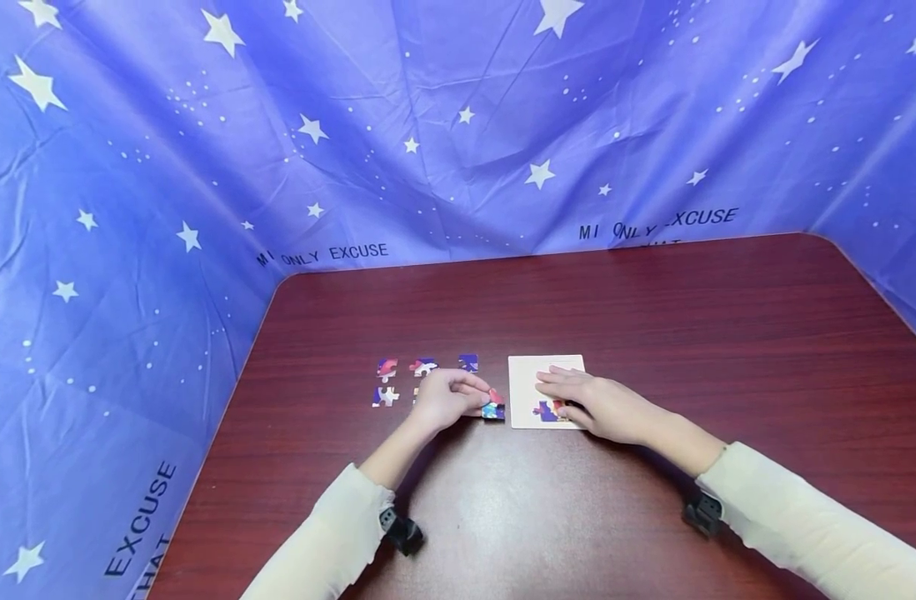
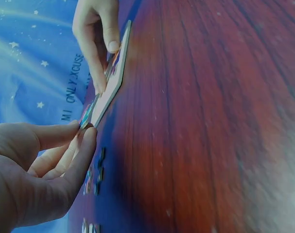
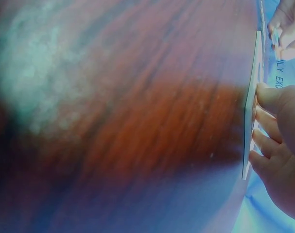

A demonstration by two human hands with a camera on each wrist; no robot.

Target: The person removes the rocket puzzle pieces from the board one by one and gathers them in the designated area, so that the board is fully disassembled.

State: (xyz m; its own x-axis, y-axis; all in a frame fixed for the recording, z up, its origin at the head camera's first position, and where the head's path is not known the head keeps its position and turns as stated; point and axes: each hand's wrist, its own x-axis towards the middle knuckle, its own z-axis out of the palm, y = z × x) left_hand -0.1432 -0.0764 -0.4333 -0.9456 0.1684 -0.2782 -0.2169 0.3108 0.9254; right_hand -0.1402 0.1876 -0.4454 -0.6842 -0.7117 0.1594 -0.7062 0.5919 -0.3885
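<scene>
My left hand [image 1: 444, 402] pinches a colourful jigsaw piece [image 1: 493, 408] between thumb and fingers, just left of a pale square puzzle board [image 1: 525, 392]. In the left wrist view that piece [image 2: 86, 117] is tilted and held by its edge near the board [image 2: 115, 87]. On the board lies a purple and orange section of puzzle [image 1: 546, 411], partly covered by my right hand [image 1: 606, 408]. That hand rests on the board with its fingers extended, the thumb on the puzzle section. The right wrist view shows its fingertips [image 3: 254, 158] touching the board.
Left of the board, loose jigsaw pieces lie in rows on the dark red wooden table [image 1: 690, 333], among them a red one [image 1: 386, 367], a white and purple one [image 1: 385, 397] and a purple one [image 1: 468, 362]. Another is mostly hidden by my left hand. A blue starry cloth [image 1: 427, 183] hangs behind.
</scene>
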